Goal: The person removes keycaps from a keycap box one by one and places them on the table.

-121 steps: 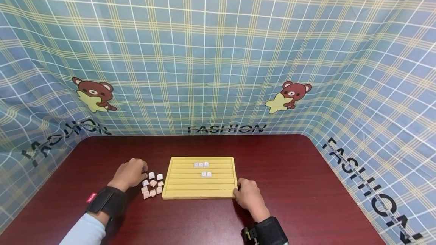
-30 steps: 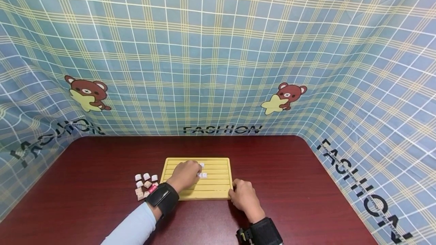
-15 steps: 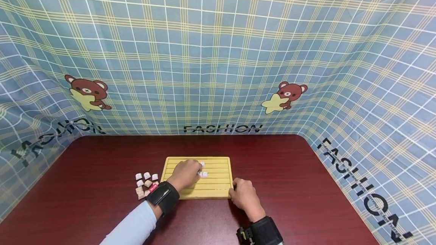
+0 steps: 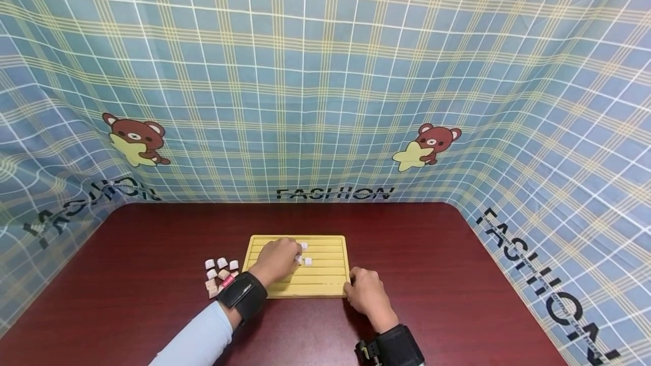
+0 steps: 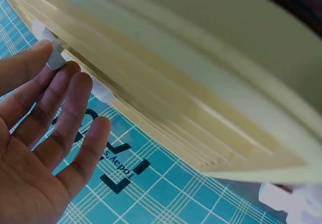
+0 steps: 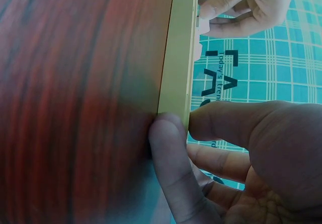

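A ridged yellow tray (image 4: 320, 278) lies on the table. Over its left half, my left hand (image 4: 277, 260) pinches a white keycap (image 5: 56, 60) between thumb and fingertips. Just right of those fingers, another white keycap (image 4: 308, 262) sits in a groove. One more keycap (image 4: 304, 245) shows in the groove behind; others there are hidden by the hand. At the tray's right side, my right hand (image 4: 368, 292) grips the rim (image 6: 177, 68) between thumb and finger.
Several loose white and beige keycaps (image 4: 222, 262) lie left of the tray, partly behind the left wristband (image 4: 244, 296). The dark red table (image 4: 417, 253) extends around the tray. A blue plaid cloth (image 4: 325, 100) hangs behind and at both sides.
Since four seconds ago, my left hand has moved right from the loose keycaps to the tray. Lately it barely moves; a small gap now separates the two front keycaps. The right hand stays put.
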`<control>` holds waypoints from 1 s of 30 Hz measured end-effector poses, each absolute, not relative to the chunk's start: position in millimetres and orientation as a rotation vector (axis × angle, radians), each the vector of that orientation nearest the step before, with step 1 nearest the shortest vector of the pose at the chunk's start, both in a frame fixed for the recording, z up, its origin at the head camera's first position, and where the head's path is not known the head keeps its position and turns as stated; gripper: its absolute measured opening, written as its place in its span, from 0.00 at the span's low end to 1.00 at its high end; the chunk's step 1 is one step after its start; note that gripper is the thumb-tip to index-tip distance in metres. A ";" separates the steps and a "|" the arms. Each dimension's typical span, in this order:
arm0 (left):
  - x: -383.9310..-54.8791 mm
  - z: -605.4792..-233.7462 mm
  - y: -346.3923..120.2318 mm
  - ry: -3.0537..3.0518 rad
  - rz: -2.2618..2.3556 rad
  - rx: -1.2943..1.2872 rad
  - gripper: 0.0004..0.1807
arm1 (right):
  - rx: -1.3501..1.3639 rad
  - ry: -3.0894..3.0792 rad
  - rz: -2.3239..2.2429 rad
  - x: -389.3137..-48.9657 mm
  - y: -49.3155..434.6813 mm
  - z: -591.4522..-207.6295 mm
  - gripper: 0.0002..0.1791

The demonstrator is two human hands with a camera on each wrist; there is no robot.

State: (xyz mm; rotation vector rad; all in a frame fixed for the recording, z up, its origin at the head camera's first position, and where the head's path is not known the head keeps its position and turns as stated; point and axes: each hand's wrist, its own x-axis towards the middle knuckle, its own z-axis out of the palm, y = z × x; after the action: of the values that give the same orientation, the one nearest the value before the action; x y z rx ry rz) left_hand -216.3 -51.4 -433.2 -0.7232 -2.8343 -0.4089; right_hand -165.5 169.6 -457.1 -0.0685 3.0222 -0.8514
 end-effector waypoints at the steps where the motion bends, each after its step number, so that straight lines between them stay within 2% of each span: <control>1: -215.7 -432.5 -52.4 -2.834 -0.409 -0.725 0.03 | -0.058 3.023 -0.848 -165.6 169.3 -457.2 0.14; 13: -212.2 -428.9 -66.3 -2.831 -0.420 -0.700 0.03 | -0.064 3.018 -0.841 -166.2 169.2 -457.0 0.13; 20: -211.6 -429.5 -76.1 -2.837 -0.421 -0.671 0.07 | -0.079 3.018 -0.833 -165.2 170.1 -455.4 0.14; 30: -210.0 -428.2 -96.3 -2.864 -0.395 -0.589 0.06 | -0.057 3.006 -0.836 -164.2 167.9 -453.8 0.15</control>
State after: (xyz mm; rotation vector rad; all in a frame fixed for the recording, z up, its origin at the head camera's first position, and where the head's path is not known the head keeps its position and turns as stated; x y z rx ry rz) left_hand -210.0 -96.3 -428.2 -0.5894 -2.8636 -0.3947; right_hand -164.2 167.9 -453.8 -0.0572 3.0059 -0.8360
